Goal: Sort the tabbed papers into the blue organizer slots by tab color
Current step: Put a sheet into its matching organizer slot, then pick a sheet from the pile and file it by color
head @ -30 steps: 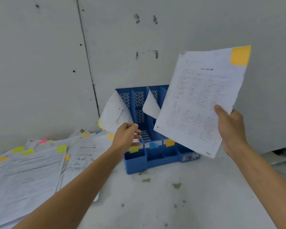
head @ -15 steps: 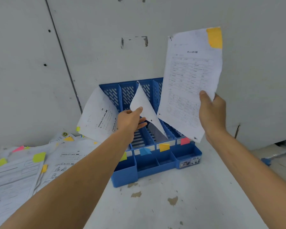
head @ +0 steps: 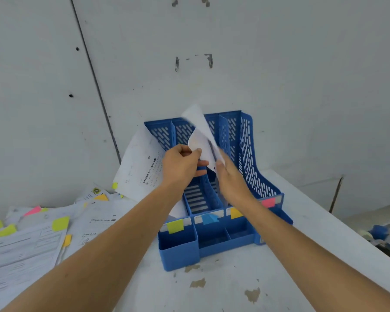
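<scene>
Paper (head: 199, 134) stands halfway in a middle slot of the blue organizer (head: 178, 248). Left hand (head: 180, 165) pinches its edge; right hand (head: 231, 179) is blurred, grip unclear. Next it probably needs pushing fully down.

The organizer (head: 178, 251) is moulded blue plastic, smooth with a faint sheen, its upright walls pierced with slots, and the tabs (head: 175, 226) along its front are matt coloured paper. The sheet (head: 200, 131) and the piled papers (head: 20, 251) are thin white matt paper with dark print, limp enough to curl. The table (head: 212, 293) has a dull white painted top, chipped to brownish patches, and the wall (head: 279, 64) is matt pale panel, scuffed and pitted
</scene>
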